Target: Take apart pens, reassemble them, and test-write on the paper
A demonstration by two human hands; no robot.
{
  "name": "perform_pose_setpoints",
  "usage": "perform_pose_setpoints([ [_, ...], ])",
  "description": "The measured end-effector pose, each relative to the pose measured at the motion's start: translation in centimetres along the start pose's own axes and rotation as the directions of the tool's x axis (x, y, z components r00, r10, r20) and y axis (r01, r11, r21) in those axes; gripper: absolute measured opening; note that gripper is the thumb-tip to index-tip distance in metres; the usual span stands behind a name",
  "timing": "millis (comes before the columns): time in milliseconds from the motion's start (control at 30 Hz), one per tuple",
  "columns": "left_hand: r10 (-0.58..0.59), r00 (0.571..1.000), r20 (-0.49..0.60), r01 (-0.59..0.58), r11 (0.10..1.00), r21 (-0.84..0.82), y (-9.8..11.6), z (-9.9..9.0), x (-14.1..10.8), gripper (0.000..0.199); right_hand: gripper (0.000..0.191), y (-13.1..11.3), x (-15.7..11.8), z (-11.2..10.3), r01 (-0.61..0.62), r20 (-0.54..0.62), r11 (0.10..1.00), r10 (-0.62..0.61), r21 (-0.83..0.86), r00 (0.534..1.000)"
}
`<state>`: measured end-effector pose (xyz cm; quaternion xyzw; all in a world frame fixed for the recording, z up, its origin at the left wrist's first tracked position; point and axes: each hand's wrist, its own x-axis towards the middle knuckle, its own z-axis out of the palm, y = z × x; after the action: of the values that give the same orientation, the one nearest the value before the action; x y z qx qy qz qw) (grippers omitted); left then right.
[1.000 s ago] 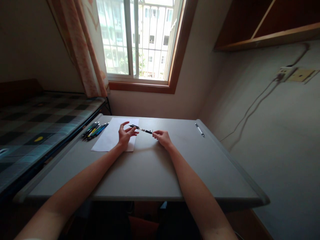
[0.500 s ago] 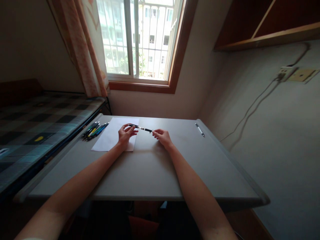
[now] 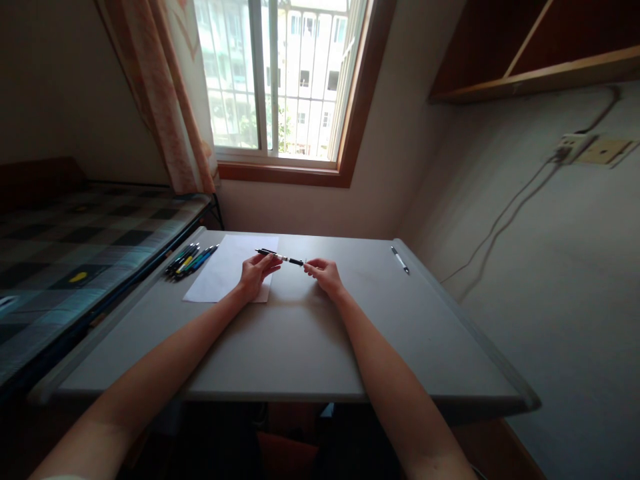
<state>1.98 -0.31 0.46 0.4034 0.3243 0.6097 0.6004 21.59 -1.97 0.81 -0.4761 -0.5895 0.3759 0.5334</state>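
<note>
A black-and-white pen (image 3: 293, 261) is held between my two hands above the grey table, lying nearly level with its tip to the left. My left hand (image 3: 256, 272) pinches it near its dark left part, over the right edge of a white sheet of paper (image 3: 215, 273). At the pen's right end, the fingertips of my right hand (image 3: 324, 273) are closed on it. Whether the pen is in one piece is too small to tell.
Several pens (image 3: 187, 261) lie in a pile at the table's left edge, partly beside the paper. One more pen (image 3: 400, 261) rests near the right edge of the table (image 3: 300, 353). A bed stands to the left, a wall to the right.
My left hand has slid slightly right along the pen, so more of the pen's left end shows. My right hand has hardly moved.
</note>
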Motion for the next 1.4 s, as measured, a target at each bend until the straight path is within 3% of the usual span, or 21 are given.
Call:
perform_pose_setpoints([
  [167,-0.026,0.999,-0.022,0.025,0.999,-0.039,-0.2,-0.2,0.2,0.022,0.028,0.2,-0.2,0.3,0.013,0.049,0.999,-0.011,-0.042,0.999],
  [267,-0.017,0.998,-0.061,0.013,0.998,-0.065,-0.3,-0.5,0.5,0.021,0.028,0.7,-0.2,0.1,0.044,0.052,0.982,-0.034,-0.186,0.998],
  [400,0.012,0.993,-0.116,-0.021,0.997,-0.079,-0.3,-0.7,0.6,0.019,0.033,1.5,-0.2,-0.4,0.161,0.02,0.814,-0.181,-0.559,0.983],
  [533,0.022,0.992,-0.127,-0.034,0.995,-0.09,-0.2,-0.7,0.6,0.019,0.047,1.8,-0.3,-0.5,0.183,0.062,0.651,-0.205,-0.737,0.977],
  [833,0.02,0.992,-0.125,-0.032,0.995,-0.093,-0.2,-0.6,0.5,0.019,0.052,1.8,-0.4,0.0,0.196,0.173,0.51,-0.093,-0.838,0.98],
  [1400,0.019,0.992,-0.124,-0.035,0.992,-0.125,-0.3,-0.6,0.5,0.019,0.06,0.5,-0.7,0.2,0.173,0.215,0.434,0.049,-0.884,0.975],
])
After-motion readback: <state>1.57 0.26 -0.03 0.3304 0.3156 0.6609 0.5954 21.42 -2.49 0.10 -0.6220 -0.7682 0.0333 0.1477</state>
